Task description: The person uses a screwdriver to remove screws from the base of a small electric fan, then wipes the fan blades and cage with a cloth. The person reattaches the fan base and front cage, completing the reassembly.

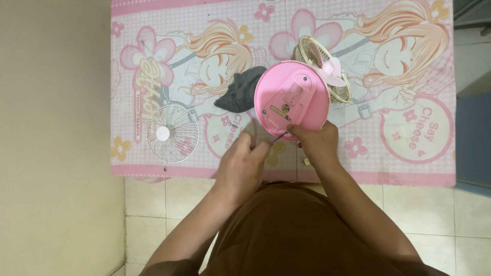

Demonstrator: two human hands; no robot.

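**Head view: pink fan base tipped up on the mat**

My right hand gripped the round pink plastic fan base, underside facing me, above the pink cartoon-print mat. My left hand's fingers closed on a thin metal screwdriver touching the base. A white wire grille lay well apart.

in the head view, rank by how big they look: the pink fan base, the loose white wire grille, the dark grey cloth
1. Pink fan base, held up toward the camera by the right hand, so nearness may inflate it.
2. Loose white wire grille, flat on the mat, only slightly smaller.
3. Dark grey cloth, partly hidden behind the base.
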